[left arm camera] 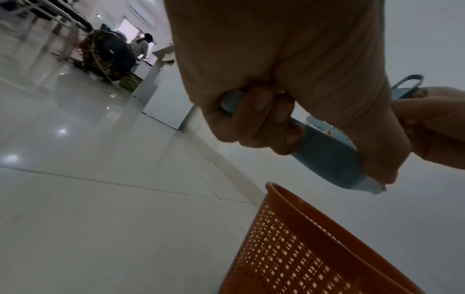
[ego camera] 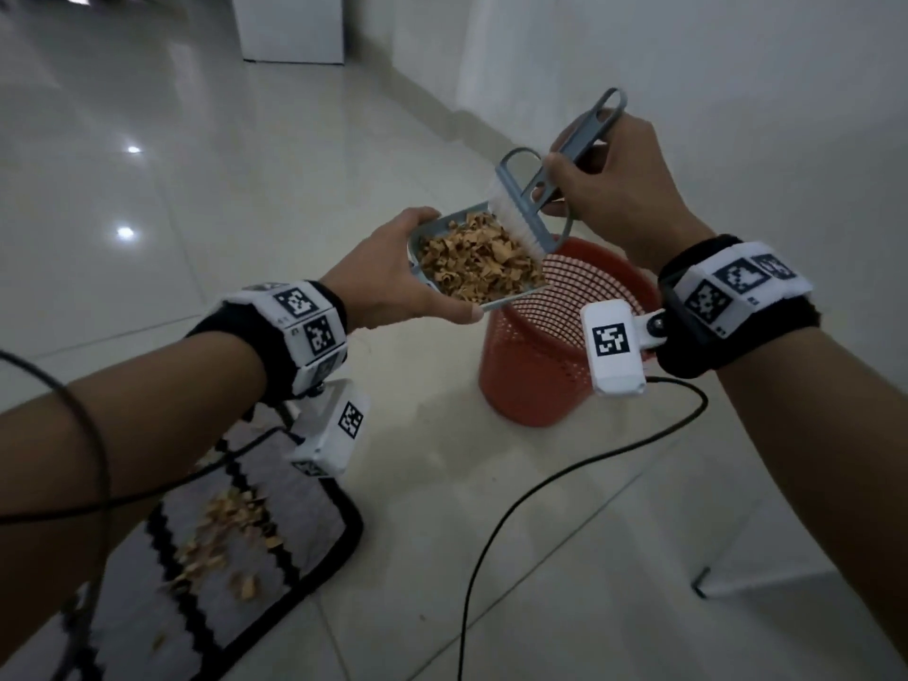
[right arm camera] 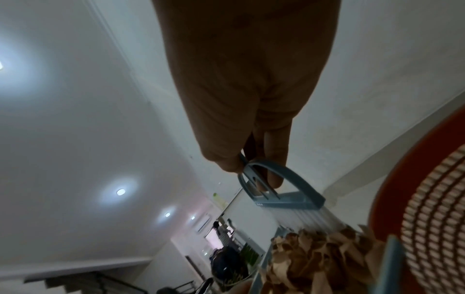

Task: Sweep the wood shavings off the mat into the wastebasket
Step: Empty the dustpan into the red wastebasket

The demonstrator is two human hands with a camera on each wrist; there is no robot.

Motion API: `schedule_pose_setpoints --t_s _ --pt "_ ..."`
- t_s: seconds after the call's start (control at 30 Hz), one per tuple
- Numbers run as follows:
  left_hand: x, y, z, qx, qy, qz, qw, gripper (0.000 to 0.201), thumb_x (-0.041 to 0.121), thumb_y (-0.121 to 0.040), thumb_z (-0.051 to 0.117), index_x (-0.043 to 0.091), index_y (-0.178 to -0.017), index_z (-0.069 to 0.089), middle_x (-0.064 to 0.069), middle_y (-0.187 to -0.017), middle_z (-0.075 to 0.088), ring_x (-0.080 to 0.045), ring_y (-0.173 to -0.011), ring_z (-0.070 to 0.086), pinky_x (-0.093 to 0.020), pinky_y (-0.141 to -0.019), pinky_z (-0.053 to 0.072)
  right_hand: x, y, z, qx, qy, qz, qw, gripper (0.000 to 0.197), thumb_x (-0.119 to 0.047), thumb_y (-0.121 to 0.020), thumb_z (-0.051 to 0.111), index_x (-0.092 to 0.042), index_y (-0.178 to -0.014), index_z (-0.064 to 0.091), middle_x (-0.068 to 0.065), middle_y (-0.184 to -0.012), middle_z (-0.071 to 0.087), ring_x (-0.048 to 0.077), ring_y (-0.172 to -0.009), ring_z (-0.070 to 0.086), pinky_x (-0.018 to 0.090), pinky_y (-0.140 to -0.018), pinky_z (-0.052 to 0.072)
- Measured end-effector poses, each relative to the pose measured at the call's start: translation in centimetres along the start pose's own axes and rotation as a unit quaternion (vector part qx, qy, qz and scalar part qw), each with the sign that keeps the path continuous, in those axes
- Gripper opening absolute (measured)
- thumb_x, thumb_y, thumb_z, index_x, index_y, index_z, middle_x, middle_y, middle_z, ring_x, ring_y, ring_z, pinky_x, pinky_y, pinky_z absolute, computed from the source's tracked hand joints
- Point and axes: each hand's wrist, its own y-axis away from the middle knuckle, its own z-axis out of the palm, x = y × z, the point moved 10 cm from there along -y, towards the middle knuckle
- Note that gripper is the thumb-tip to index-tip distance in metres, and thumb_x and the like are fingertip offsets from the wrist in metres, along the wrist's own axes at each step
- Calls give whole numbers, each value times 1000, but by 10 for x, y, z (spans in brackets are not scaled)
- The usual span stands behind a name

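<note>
My left hand [ego camera: 393,282] grips a grey-blue dustpan [ego camera: 422,248] full of wood shavings [ego camera: 479,260], tilted with its lip over the rim of the red mesh wastebasket [ego camera: 540,366]. The pan's underside [left arm camera: 327,157] shows beneath my curled fingers [left arm camera: 259,123] in the left wrist view. My right hand [ego camera: 609,174] holds the handle of a small grey brush [ego camera: 525,204]; its white bristles [right arm camera: 312,218] rest on the shavings [right arm camera: 314,258] at the pan's far end. More shavings [ego camera: 221,538] lie on the grey mat [ego camera: 285,533] with black zigzag stripes at lower left.
White tiled floor [ego camera: 147,164] all around; a white wall [ego camera: 688,66] runs close behind the basket. Black cables [ego camera: 516,508] trail across the floor in front of it. A white cabinet [ego camera: 290,27] stands far back. A person and dark bags [left arm camera: 110,53] are far off.
</note>
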Motion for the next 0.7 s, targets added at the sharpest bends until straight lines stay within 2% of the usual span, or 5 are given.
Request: schedule_pose_setpoints --t_s 0.1,0.2,0.37,0.5,0.7 --pt "22 -27 25 -24 -62 23 998 115 50 -56 91 26 -150 29 5 -137 51 -15 -103 58 -13 -52 37 28 7 -30 26 -4 8 1000 14 -15 -93 62 -1 -97 63 13 -87 72 17 -79 75 38 -69 64" --pt "40 -57 42 -37 -125 37 991 118 53 -56 91 25 -151 27 2 -145 45 -18 -112 53 -20 -53 39 57 12 -48 50 -28 19 998 10 -15 -93 62 -5 -93 63 16 -87 73 21 -81 75 42 -73 63" --pt "54 -93 70 -65 -249 54 965 122 47 -55 93 28 -152 21 -4 -142 50 -28 -123 52 -37 -99 46 111 28 -66 114 -90 51 988 4 -7 -91 65 -9 -94 62 12 -90 72 19 -85 73 36 -78 61" --pt "63 -107 84 -74 -414 88 903 122 36 -63 90 39 -152 8 -11 -133 56 -36 -112 58 -42 -83 50 141 48 -69 152 -101 77 980 9 1 -88 66 -7 -91 64 7 -86 70 9 -79 71 24 -72 57" --pt "75 -110 89 -15 -487 148 861 100 35 -79 78 44 -151 9 -16 -104 62 -36 -88 64 -36 -63 45 170 58 -64 188 -70 133 971 7 -8 -82 71 -14 -85 68 12 -87 73 19 -78 73 43 -76 61"
